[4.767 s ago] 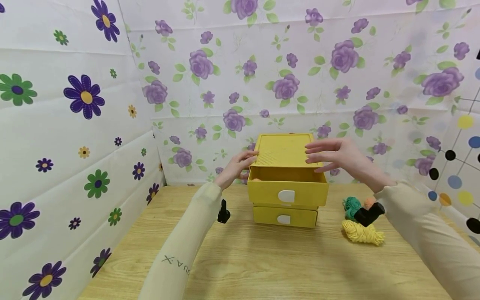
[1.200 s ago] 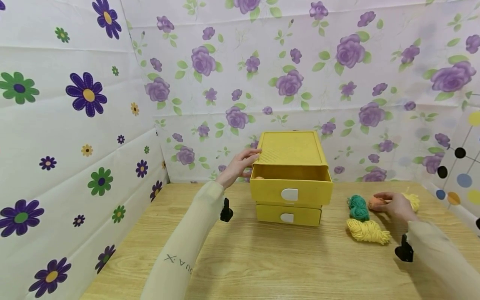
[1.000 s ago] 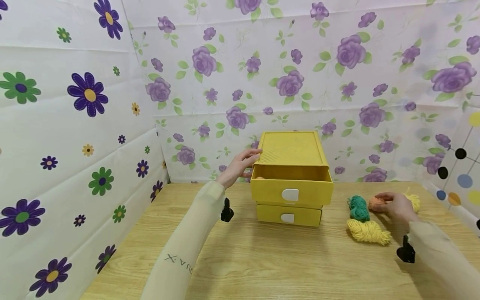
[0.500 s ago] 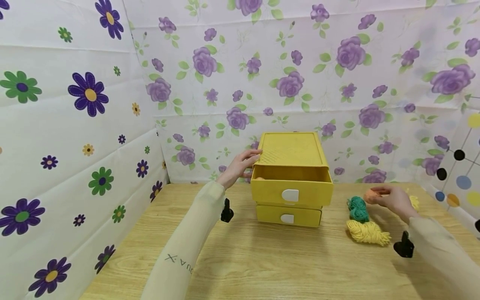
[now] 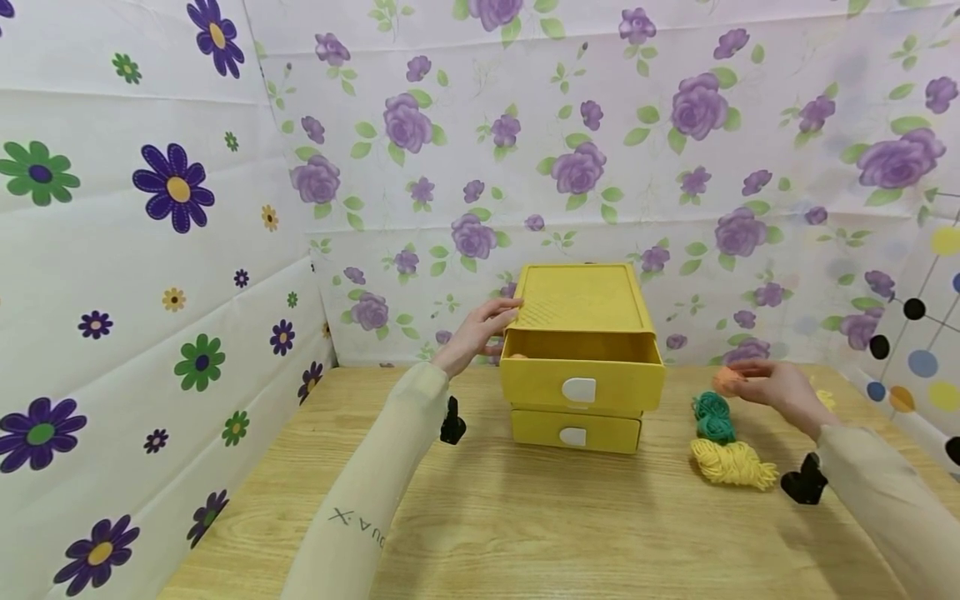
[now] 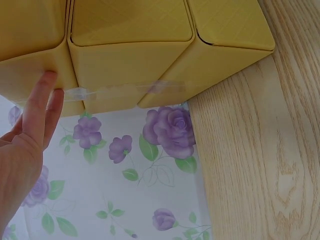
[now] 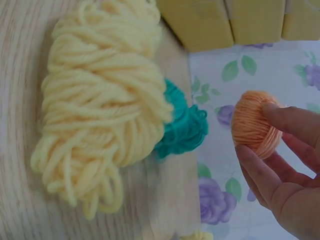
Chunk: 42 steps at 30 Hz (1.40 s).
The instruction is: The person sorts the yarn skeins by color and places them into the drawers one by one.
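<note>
The orange yarn [image 5: 724,382] shifts left, pinched in my right hand [image 5: 780,392]. My left hand [image 5: 474,337], fingers extended, touches the yellow drawer unit [image 5: 581,371] along its left side.

Drawer unit [image 5: 585,296] on table [image 5: 480,517] — yarn skeins [image 5: 733,464] to right.

In the head view, the right hand [image 5: 786,395] covers part of both the orange yarn ball [image 5: 724,382] and the far yellow yarn [image 5: 826,398]. The upper drawer [image 5: 540,385] hides all but a sliver of something orange [image 5: 518,357] — too little to identify.
</note>
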Each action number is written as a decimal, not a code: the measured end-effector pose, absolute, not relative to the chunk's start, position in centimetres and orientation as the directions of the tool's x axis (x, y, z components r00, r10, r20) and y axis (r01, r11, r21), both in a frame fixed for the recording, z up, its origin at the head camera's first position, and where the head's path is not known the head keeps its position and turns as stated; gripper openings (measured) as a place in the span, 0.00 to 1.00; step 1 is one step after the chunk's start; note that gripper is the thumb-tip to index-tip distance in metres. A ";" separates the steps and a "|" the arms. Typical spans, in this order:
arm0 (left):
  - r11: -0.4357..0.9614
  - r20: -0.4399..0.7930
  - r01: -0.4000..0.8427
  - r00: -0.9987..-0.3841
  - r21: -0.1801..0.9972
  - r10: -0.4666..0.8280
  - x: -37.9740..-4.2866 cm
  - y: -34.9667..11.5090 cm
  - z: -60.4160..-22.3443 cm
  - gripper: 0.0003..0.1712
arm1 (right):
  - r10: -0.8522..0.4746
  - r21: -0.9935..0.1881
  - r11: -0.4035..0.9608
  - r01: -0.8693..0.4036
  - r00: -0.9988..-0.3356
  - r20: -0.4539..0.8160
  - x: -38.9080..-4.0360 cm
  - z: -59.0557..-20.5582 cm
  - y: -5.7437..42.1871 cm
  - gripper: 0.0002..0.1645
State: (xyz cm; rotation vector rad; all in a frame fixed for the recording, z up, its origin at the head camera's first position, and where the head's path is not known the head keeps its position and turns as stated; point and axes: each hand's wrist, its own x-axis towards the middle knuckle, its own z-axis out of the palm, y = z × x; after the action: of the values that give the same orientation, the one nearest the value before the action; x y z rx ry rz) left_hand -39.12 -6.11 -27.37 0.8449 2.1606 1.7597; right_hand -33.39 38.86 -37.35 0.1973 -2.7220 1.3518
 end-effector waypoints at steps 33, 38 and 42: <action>0.108 0.191 0.302 -0.802 0.947 0.565 -39.2 -6.2 -27.4 0.26 | -0.312 -0.955 0.269 -0.126 -0.949 0.038 -32.5 -31.8 35.0 0.37; 0.118 0.188 0.302 -0.807 0.946 0.560 -39.2 -6.2 -27.5 0.26 | -0.328 -0.948 0.283 -0.146 -0.943 0.047 -32.1 -30.8 34.5 0.37; 0.112 0.185 0.297 -0.805 0.948 0.563 -39.1 -6.1 -27.4 0.26 | -0.335 -0.955 0.260 -0.143 -0.941 0.049 -31.8 -29.9 34.2 0.36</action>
State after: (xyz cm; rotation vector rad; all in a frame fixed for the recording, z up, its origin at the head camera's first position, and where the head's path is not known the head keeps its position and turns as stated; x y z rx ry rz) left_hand -39.10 -6.12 -27.44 0.8562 2.1652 1.7597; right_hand -31.79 34.16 -29.93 0.5012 -2.6181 1.9531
